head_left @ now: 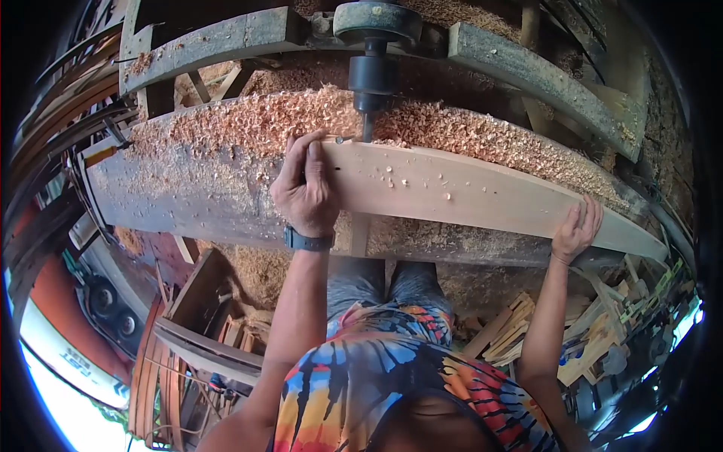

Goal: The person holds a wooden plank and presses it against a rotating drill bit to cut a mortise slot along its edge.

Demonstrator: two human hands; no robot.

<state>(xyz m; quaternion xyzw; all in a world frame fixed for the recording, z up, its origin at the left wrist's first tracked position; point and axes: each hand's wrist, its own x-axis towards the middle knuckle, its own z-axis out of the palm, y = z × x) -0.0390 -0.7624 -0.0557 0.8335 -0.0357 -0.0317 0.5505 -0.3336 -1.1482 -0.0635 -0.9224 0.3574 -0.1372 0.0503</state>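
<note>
A long pale wooden board lies on a dark work table, with a few shavings on its face. My left hand, with a watch on the wrist, grips the board's left end, fingers over the far edge. Farther right, my right hand holds the board near its tapering right end, fingers on its top face. Beside the board's far edge, close to my left hand, stands the bit of a vertical spindle machine.
Wood shavings are heaped along the table behind the board. A beam spans the back right, and another the back left. Below the table are a wooden box and offcuts. A clamp sits at the left edge.
</note>
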